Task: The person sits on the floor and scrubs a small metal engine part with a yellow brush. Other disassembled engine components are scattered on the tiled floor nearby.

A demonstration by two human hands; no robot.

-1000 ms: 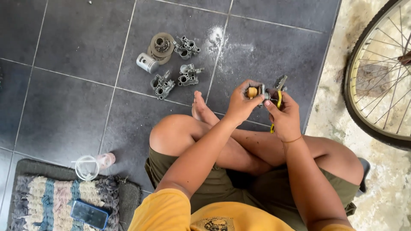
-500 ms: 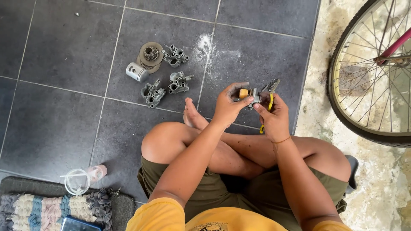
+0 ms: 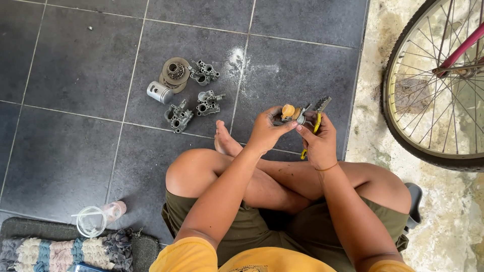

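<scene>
Both hands pinch things: left hand [image 3: 264, 132] a small metal part [image 3: 292, 113]; right hand [image 3: 318, 143] yellow-handled pliers [image 3: 315, 123].

More of the bicycle wheel [image 3: 438, 85] now shows at the right, the striped rug [image 3: 65, 252] sits lower at the edge, and both hands [image 3: 297, 133] appear slightly further left than before

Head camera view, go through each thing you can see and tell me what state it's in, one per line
Left hand: closed on a small part with a tan knob.
Right hand: gripping yellow-handled pliers.
Piston: on its side on the tiles.
Carburetor bodies: loose on the floor.
Bicycle wheel: upright.
Clear cup: tipped over.
</scene>
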